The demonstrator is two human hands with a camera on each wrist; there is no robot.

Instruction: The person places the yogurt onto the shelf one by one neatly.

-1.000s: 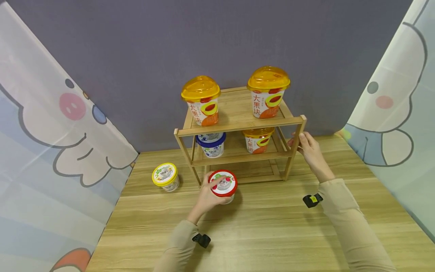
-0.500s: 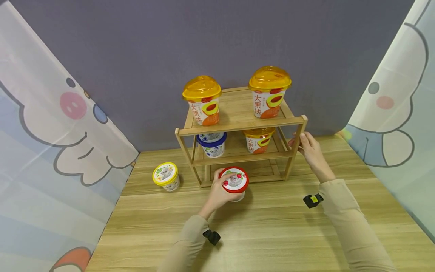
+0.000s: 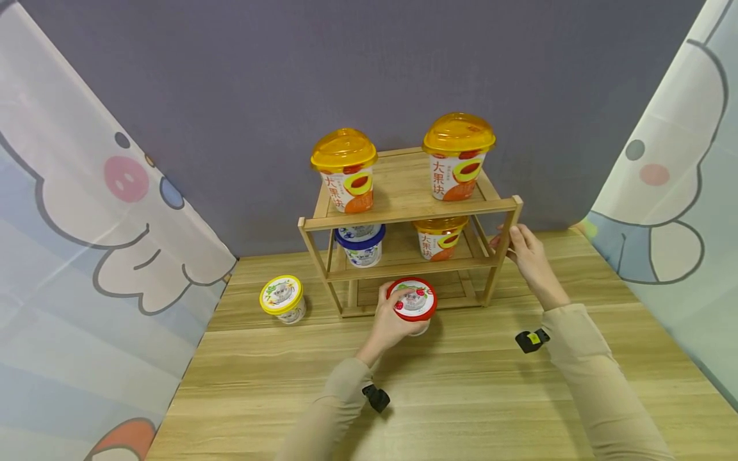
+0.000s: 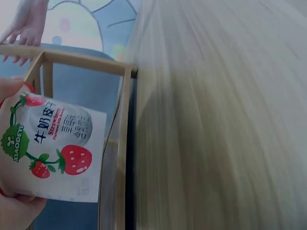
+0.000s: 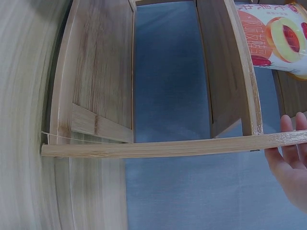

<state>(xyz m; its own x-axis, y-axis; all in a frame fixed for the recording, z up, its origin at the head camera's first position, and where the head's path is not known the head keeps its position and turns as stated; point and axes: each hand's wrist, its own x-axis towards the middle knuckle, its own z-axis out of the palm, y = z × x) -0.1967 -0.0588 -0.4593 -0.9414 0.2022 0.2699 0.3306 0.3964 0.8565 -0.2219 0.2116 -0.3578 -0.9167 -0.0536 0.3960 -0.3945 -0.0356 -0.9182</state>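
In the head view my left hand (image 3: 391, 325) holds a small yogurt cup (image 3: 414, 301) with a red-rimmed white lid, in front of the rack's bottom tier. Strawberries are printed on the cup (image 4: 53, 143) in the left wrist view, where fingers grip it from both sides. My right hand (image 3: 527, 259) holds the right front post of the wooden shelf rack (image 3: 406, 206). Seen from the right wrist, fingers of that hand (image 5: 293, 170) lie on both sides of the post (image 5: 158, 148). The bottom tier (image 5: 103, 72) bears nothing in that view.
Two peach cups, one left (image 3: 346, 179) and one right (image 3: 459, 168), stand on the top tier. Below them are blue-lidded cups (image 3: 363, 251) and another peach cup (image 3: 436, 243). A yellow-lidded cup (image 3: 282, 299) sits on the table (image 3: 259, 384), left of the rack.
My left hand has moved right along the rack's front and slightly toward it, carrying the red-lidded yogurt cup. The right hand stays at the post.
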